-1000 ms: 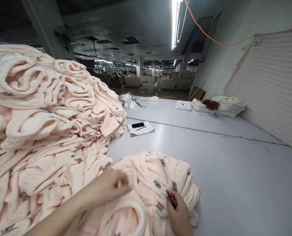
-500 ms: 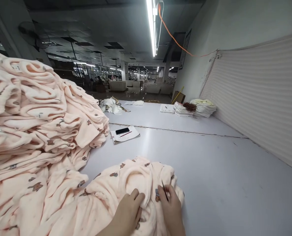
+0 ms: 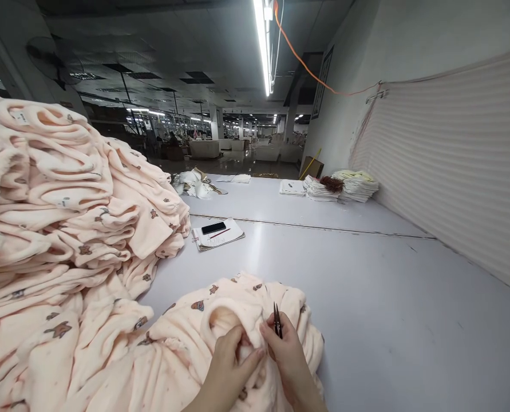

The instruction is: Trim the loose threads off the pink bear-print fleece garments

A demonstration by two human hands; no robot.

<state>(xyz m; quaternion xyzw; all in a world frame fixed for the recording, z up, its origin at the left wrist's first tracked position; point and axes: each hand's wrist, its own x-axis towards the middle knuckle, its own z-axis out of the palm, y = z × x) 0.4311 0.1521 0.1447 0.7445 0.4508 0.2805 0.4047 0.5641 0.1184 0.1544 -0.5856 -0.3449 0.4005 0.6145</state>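
Note:
A pink fleece garment [image 3: 220, 320] printed with small brown bears lies bunched on the white table [image 3: 366, 286] in front of me. My left hand [image 3: 229, 363] pinches a fold of its fabric near the round collar opening. My right hand [image 3: 287, 357] touches the same fold and holds small dark thread snips [image 3: 276, 321], their points standing upward.
A tall pile of the same pink garments [image 3: 66, 217] fills the left side. A notebook with a black phone and red pen [image 3: 218, 232] lies mid-table. Stacks of folded white cloth [image 3: 344, 186] sit far right by the striped wall; crumpled white cloth [image 3: 194, 184] lies far back.
My left hand has come from the left onto the garment and closed on a fold. My right hand has shifted inward beside it, snips now upright. The view has swung left.

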